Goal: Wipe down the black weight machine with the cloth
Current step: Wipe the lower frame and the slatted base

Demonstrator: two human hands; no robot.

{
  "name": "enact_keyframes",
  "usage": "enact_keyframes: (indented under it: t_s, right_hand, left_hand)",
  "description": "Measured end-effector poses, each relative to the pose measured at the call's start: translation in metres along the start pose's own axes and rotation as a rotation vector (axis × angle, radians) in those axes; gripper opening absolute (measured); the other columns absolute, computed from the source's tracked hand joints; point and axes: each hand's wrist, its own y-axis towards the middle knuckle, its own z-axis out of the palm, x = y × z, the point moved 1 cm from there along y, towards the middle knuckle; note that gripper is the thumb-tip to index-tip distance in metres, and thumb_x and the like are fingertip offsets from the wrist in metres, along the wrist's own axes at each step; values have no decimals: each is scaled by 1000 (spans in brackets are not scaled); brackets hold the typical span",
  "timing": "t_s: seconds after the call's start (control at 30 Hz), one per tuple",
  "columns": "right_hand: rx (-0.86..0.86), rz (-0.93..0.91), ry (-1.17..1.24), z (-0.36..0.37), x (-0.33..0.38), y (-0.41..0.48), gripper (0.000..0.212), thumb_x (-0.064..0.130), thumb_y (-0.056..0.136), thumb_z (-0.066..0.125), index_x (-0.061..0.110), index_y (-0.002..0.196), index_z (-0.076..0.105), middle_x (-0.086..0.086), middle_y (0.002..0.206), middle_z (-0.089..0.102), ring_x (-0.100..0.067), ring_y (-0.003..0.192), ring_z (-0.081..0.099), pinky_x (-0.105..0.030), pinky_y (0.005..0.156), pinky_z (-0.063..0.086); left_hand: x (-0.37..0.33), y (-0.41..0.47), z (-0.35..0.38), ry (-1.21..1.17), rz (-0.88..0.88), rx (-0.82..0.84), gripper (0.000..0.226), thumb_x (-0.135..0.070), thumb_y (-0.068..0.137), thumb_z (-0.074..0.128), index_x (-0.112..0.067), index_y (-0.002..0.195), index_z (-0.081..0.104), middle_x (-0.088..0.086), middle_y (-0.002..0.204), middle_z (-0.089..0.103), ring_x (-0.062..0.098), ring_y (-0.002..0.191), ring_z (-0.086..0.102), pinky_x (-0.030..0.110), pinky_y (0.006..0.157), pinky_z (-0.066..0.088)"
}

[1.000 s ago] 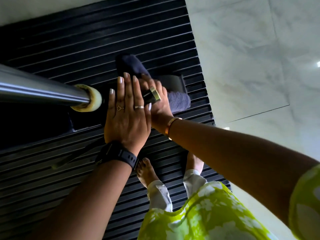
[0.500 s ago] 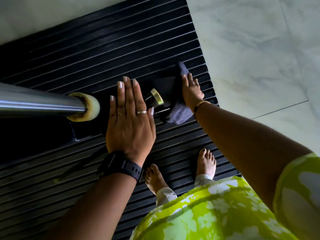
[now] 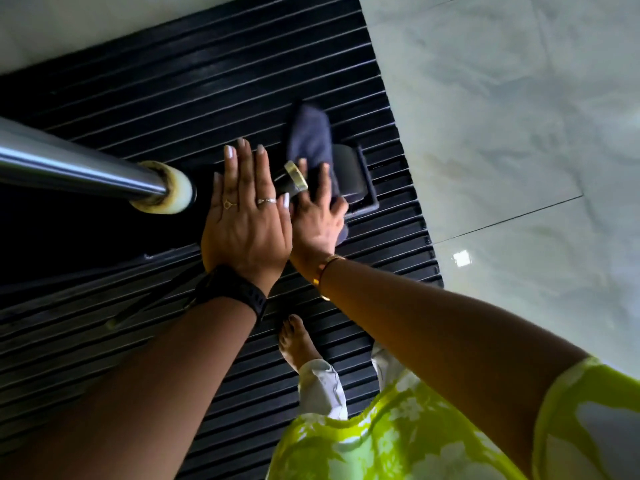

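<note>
Here the black weight machine [image 3: 104, 223] fills the dark left-middle of the view. Its body lies so deep in shadow that any lettering on it cannot be read. A polished chrome steel bar [image 3: 69, 164] runs in from the left and ends in a yellowed cream plastic end cap [image 3: 173, 190] just left of the hands. The left hand [image 3: 246, 220] lies flat on the machine, its fingers straight and close together. It wears two thin rings, and a black watch strap [image 3: 239, 292] circles the wrist. Touching its right side, the right hand [image 3: 317, 216] has its fingers spread and straight, and it presses the dark navy fabric cloth [image 3: 311, 140] onto a rounded black block [image 3: 349, 171]. The cloth trails away to the far side, past the fingertips. A small black knob with a brass rim [image 3: 295, 174] pokes up between the two hands, partly covered by them. A gold bangle [image 3: 325, 271] sits on the right wrist. Underneath lies a black ribbed rubber mat [image 3: 207, 81], with pale marble floor tiles [image 3: 519, 133] to its right. Near the bottom are a bare foot [image 3: 298, 341], a white trouser cuff [image 3: 322, 386] and a lime-green floral garment [image 3: 398, 431].
</note>
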Motion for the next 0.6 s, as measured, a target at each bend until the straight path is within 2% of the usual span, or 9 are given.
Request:
enact_keyframes:
  t_s: [0.07, 0.2, 0.27, 0.3, 0.37, 0.43, 0.53, 0.6]
  right_hand:
    - [84, -166, -122, -4, 6, -7, 54, 42, 101, 36, 40, 151, 17, 10, 161, -13, -35, 141, 3, -51, 112, 17]
    - [51, -345, -248, -20, 11, 14, 66, 35, 99, 41, 42, 152, 3, 12, 161, -12, -30, 146, -13, -66, 111, 7]
    - [41, -355, -264, -27, 9, 39, 74, 35, 97, 48, 44, 151, -1, 12, 161, -12, -28, 147, -17, -69, 109, 2]
    - [29, -330, -254, -28, 6, 51, 72, 41, 97, 47, 45, 151, -1, 12, 161, -11, -26, 147, -17, -69, 109, 1]
    - [-25, -237, -166, -31, -4, 75, 58, 52, 100, 32, 46, 151, 5, 12, 162, -4, -23, 148, -13, -64, 112, 2]
    - [-64, -97, -43, -32, -19, 97, 51, 54, 101, 23, 47, 150, 12, 12, 162, 2, -21, 149, -8, -59, 114, 3]
    - [-25, 97, 100, -34, -47, 125, 49, 54, 102, 22, 46, 150, 17, 11, 162, 7, -20, 149, -1, -55, 115, 5]
    - [-7, 155, 163, -32, -66, 141, 49, 50, 103, 22, 40, 150, 24, 8, 161, 14, -20, 148, 8, -49, 118, 7]
  left_hand:
    - [0, -1, -1, 16, 6, -5, 56, -28, 102, 28, 4, 148, 27, 26, 152, 31, 37, 142, 29, 45, 115, 22]
    - [0, -1, -4, 33, 6, 38, 58, -30, 102, 24, 3, 150, 22, 23, 155, 26, 34, 145, 24, 45, 117, 15]
    - [1, 0, -5, 37, 8, 39, 59, -30, 101, 24, 4, 150, 20, 23, 156, 24, 33, 145, 22, 46, 117, 11]
    - [1, 0, -5, 36, 10, 34, 59, -30, 101, 25, 4, 150, 20, 23, 156, 24, 33, 145, 22, 47, 117, 11]
    - [2, -1, -3, 37, 9, 18, 59, -30, 101, 27, 4, 150, 22, 23, 156, 25, 34, 145, 22, 49, 117, 12]
    - [3, -1, -1, 46, 3, 13, 59, -31, 102, 26, 3, 150, 21, 23, 156, 23, 33, 146, 20, 49, 117, 10]
    - [2, -2, 2, 59, -1, -3, 60, -33, 103, 22, 3, 150, 20, 22, 157, 22, 32, 147, 18, 48, 117, 9]
    - [2, -3, 4, 75, 6, -9, 60, -34, 103, 20, 3, 151, 19, 23, 157, 21, 32, 147, 18, 48, 117, 9]
